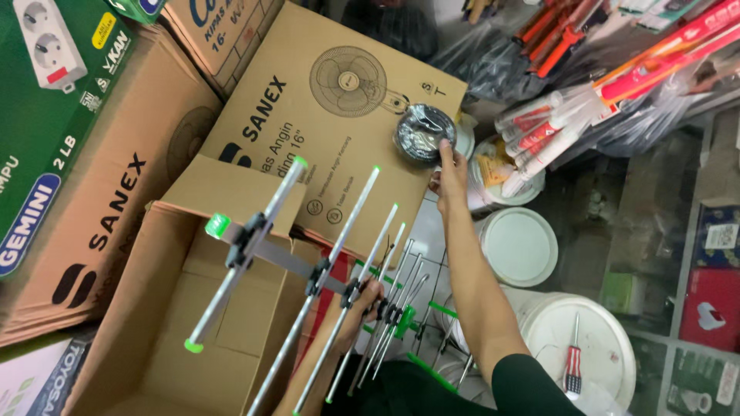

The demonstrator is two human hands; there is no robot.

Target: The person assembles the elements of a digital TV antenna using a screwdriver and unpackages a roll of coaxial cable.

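Head view, looking down into a crowded shop corner. The person's left hand [368,296] is wrapped around the flat metal boom of a rooftop-style television antenna [308,270], fingers curled tight about the bar near its middle. The antenna slants across the lower centre of the picture, its thin silver rods fanning out on both sides, each tipped with a bright green cap; the longest rods sit over an open cardboard box [185,308] at lower left, whose flaps stand up and whose inside is bare brown card. The right hand [449,173] reaches forward on a long bare arm, with a dark sleeve [532,385] at the elbow. Its fingertips press on the near edge of a coil of black cable [422,132], wrapped in clear plastic; whether the fingers are pinching the wrap or only touching it, I cannot tell. The coil rests on the far right corner of a large flat carton printed with a fan drawing [331,115], which leans over the open box. Right of the arm stand white plastic buckets with lids [520,246], and a screwdriver with a red and white handle [572,362] lies on the nearest lid. Sealant tubes in plastic bags [539,127] lie at upper right.
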